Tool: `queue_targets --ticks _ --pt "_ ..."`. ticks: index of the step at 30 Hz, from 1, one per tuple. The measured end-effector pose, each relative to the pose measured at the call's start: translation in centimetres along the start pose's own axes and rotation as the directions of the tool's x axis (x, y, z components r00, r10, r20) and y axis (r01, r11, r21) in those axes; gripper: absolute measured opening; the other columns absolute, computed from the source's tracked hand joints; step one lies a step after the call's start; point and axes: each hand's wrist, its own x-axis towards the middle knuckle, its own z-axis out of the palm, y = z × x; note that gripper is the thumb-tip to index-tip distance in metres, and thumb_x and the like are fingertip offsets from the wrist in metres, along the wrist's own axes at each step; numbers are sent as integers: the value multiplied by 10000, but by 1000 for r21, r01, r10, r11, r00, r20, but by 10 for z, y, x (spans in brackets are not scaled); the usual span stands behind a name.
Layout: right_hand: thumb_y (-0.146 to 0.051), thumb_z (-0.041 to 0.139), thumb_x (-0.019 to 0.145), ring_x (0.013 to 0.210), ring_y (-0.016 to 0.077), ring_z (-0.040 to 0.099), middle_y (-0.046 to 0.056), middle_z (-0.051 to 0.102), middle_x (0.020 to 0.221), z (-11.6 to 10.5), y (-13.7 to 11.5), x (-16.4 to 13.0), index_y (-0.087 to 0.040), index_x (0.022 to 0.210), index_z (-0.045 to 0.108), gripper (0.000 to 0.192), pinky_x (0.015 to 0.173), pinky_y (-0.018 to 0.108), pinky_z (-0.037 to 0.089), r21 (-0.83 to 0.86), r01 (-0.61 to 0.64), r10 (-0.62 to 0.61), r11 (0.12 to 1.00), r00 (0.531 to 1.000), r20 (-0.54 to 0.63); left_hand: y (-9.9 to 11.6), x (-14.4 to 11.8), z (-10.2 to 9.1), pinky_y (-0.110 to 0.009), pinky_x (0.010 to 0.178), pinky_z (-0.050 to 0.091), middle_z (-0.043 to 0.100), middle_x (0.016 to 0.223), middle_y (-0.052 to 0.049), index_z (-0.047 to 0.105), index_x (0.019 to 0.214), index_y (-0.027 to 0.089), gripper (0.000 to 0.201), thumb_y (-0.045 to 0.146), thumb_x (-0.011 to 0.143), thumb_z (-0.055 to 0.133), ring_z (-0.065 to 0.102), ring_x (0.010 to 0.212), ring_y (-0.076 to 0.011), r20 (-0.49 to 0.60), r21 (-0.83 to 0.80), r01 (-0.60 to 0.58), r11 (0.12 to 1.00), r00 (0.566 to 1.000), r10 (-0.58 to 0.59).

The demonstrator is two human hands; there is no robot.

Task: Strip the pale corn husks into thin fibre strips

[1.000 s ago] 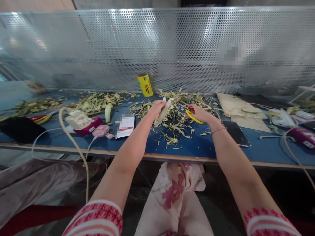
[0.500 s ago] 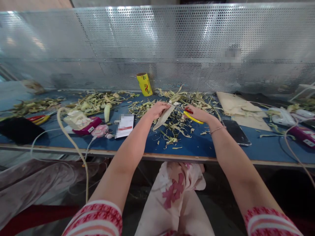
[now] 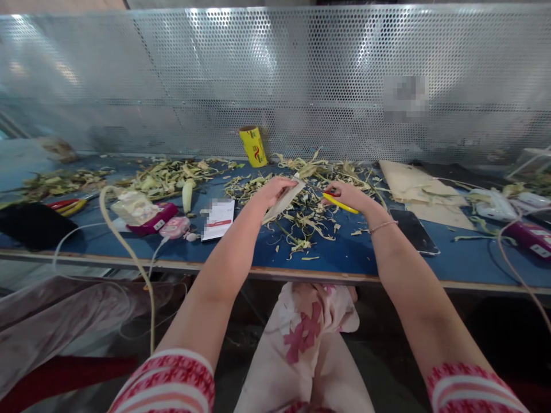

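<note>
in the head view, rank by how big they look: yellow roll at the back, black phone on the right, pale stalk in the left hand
1. black phone
2. pale stalk in the left hand
3. yellow roll, though it stands farther off, so the last two are unsure

The left hand [image 3: 272, 191] grips a pale stalk [image 3: 282, 202] slanting toward 7 o'clock. At 3 o'clock of it, the right hand [image 3: 350, 197] holds yellow-handled scissors [image 3: 338, 202] over husk scraps [image 3: 301, 221] on the blue table [image 3: 387, 258].

Husk scraps [image 3: 301, 221] crowd hands; phone [image 3: 414, 230] flanks right.
</note>
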Motion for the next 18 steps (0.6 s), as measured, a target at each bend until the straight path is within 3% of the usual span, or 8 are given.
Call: queue_targets --ticks 8,12,18 --pt "-527 613 798 921 223 630 93 682 1037 1 -6 -6 -182 1150 558 495 827 349 483 -37 2 1 999 997 75 -2 -3 4 -293 669 449 661 735 -69 676 702 143 63 194 666 675 599 694 -169 16 48 4 999 1000 -5" --pt "-554 594 798 900 219 629 84 688 1018 4 -4 -5 -188 1136 558 499 806 348 488 -3 29 -28 1000 997 74 -6 -1 5 -302 656 456 657 748 -79 680 693 150 75 213 656 697 602 680 -172 87 93 -15 996 996 7" --pt "-584 600 773 868 209 630 82 691 1012 6 -1 -3 -192 1110 563 518 770 323 484 -7 57 -56 998 995 83 -7 -2 7 -289 607 442 640 681 -83 683 629 158 57 206 658 696 566 633 -157 101 93 -44 995 994 34"
